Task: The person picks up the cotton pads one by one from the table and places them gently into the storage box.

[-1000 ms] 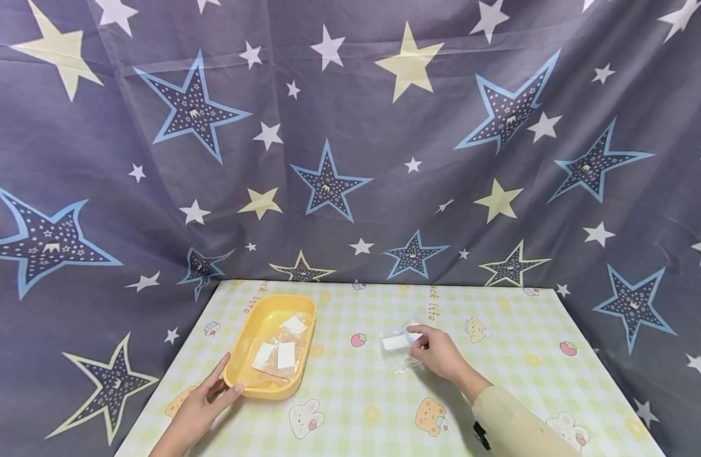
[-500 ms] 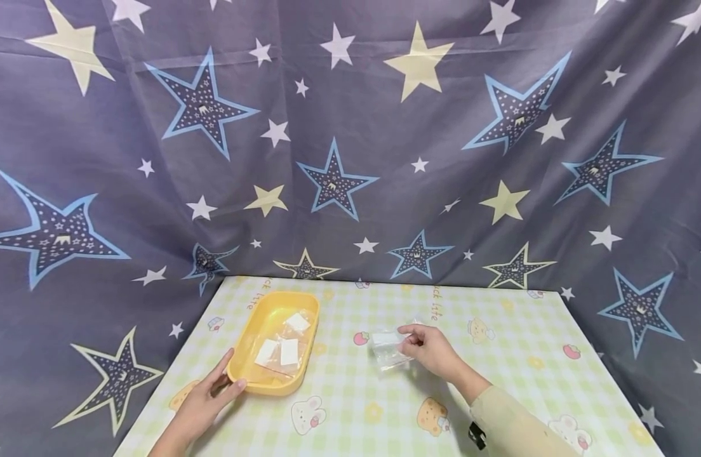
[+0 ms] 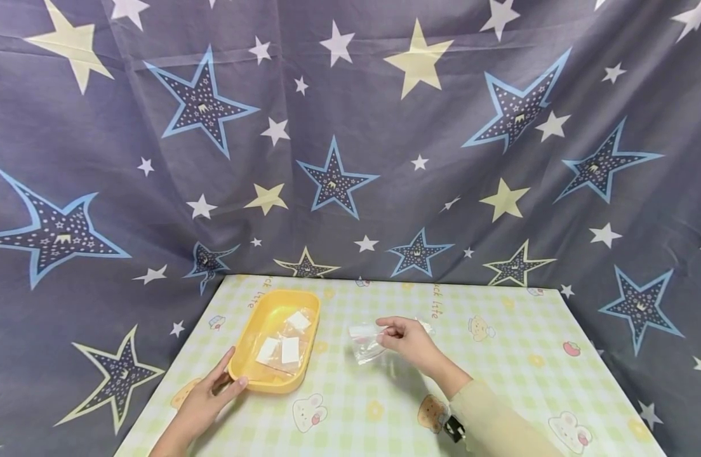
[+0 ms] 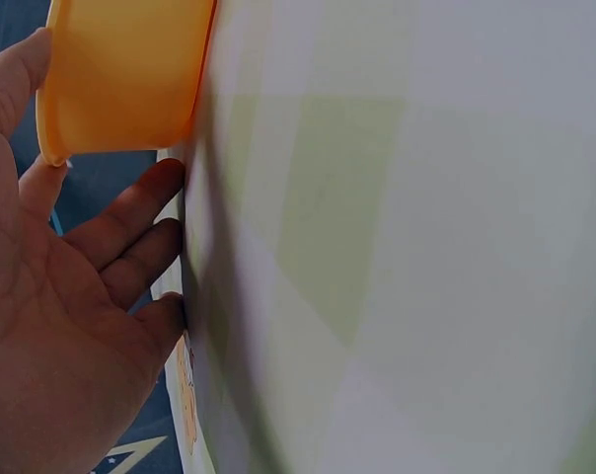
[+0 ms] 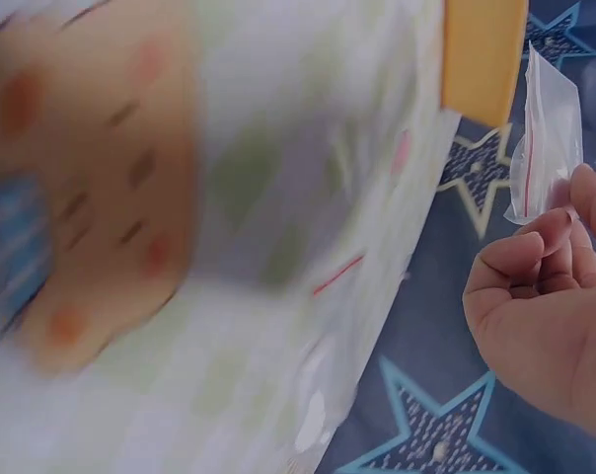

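Observation:
My right hand (image 3: 410, 346) pinches a small clear zip bag (image 3: 363, 343) between thumb and fingers, above the right-centre of the table. In the right wrist view the bag (image 5: 553, 138) stands up from the fingertips, with a red line along its seal and something white inside. At the left, a shallow yellow plastic tray (image 3: 249, 346) rests on the table, with several clear bags of white pieces (image 3: 290, 349) in it. My left hand (image 3: 199, 400) holds the tray's near left corner between thumb and index finger; its other fingers extend loosely below the rim in the left wrist view.
Behind the right hand another clear bag (image 3: 426, 326) lies on the table, mostly hidden. A pale green checked cloth with cartoon prints covers the table (image 3: 499, 362). A dark curtain (image 3: 373, 190) with stars hangs right behind it.
My right hand has lifted the zip bag and moved left with it toward the tray. The left hand stays at the tray's corner.

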{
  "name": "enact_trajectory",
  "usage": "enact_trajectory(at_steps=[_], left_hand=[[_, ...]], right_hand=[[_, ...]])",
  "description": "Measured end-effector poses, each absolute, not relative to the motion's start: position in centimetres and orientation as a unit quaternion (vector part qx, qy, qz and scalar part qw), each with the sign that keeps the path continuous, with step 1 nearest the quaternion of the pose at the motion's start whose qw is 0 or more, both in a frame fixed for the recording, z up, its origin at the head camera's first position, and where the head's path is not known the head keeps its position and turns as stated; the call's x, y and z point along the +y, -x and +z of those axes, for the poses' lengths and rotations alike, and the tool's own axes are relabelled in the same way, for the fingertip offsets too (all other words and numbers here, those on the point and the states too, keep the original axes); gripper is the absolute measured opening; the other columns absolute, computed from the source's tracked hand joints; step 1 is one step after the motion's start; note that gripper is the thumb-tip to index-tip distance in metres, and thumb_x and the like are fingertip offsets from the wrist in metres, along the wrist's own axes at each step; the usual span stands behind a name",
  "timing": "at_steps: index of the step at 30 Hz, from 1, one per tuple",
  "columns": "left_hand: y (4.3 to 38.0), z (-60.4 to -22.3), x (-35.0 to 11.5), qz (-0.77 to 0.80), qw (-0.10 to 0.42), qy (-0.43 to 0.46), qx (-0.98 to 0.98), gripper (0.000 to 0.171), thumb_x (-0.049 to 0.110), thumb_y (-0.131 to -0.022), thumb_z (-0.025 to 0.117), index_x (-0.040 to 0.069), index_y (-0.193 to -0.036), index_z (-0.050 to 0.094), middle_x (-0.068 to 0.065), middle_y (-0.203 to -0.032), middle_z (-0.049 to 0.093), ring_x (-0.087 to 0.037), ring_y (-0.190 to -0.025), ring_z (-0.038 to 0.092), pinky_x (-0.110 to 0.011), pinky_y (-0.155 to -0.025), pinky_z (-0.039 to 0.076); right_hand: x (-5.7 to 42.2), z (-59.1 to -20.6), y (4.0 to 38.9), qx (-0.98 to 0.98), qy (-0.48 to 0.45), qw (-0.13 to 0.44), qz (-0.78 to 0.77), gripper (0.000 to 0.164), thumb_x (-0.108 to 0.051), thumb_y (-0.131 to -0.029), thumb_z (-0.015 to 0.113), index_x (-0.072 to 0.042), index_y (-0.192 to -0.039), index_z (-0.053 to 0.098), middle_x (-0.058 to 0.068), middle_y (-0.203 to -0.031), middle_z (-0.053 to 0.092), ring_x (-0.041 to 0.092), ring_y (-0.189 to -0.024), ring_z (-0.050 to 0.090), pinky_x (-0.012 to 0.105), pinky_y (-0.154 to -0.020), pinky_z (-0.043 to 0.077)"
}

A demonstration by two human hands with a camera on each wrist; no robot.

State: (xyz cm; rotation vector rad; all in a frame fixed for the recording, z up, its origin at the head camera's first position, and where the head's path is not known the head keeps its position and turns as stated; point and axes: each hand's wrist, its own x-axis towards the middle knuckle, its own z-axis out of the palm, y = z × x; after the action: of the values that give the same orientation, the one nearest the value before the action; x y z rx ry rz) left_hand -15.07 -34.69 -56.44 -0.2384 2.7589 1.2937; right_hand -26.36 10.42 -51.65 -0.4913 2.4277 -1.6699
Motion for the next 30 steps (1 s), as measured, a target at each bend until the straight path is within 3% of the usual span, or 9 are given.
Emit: enact_trajectory(at_steps=[9, 19, 30], left_hand=[[15.0, -56.3, -35.0, 0.416, 0.045, 0.075, 0.905, 0.089, 0.057, -0.104, 0.065, 0.029, -0.174, 0.017, -0.024, -0.16, 0.05, -0.043, -0.151, 0.048, -0.063, -0.124, 0.038], [15.2, -56.5, -35.2, 0.421, 0.047, 0.073, 0.903, 0.087, 0.054, -0.105, 0.065, 0.03, -0.174, 0.016, -0.027, -0.159, 0.051, -0.045, -0.15, 0.05, -0.063, -0.122, 0.042], [15.2, -56.5, -35.0, 0.425, 0.048, 0.07, 0.901, 0.087, 0.054, -0.104, 0.066, 0.031, -0.173, 0.018, -0.024, -0.161, 0.049, -0.043, -0.151, 0.05, -0.061, -0.122, 0.042]], right_hand=[[4.2, -50.3, 26.3, 0.779, 0.203, 0.086, -0.587, 0.038, -0.011, -0.099, 0.075, 0.003, -0.135, 0.07, 0.014, -0.103, 0.079, 0.003, -0.085, 0.067, 0.02, -0.08, 0.059], [-3.0, -49.9, 25.6, 0.759, 0.197, 0.106, -0.611, 0.033, -0.006, -0.097, 0.077, 0.001, -0.129, 0.074, 0.013, -0.103, 0.078, 0.006, -0.085, 0.063, 0.015, -0.074, 0.054], [-6.6, -50.3, 25.3, 0.788, 0.176, 0.08, -0.584, 0.027, -0.004, -0.096, 0.077, 0.001, -0.122, 0.077, 0.01, -0.101, 0.077, 0.008, -0.086, 0.061, 0.016, -0.071, 0.051]])
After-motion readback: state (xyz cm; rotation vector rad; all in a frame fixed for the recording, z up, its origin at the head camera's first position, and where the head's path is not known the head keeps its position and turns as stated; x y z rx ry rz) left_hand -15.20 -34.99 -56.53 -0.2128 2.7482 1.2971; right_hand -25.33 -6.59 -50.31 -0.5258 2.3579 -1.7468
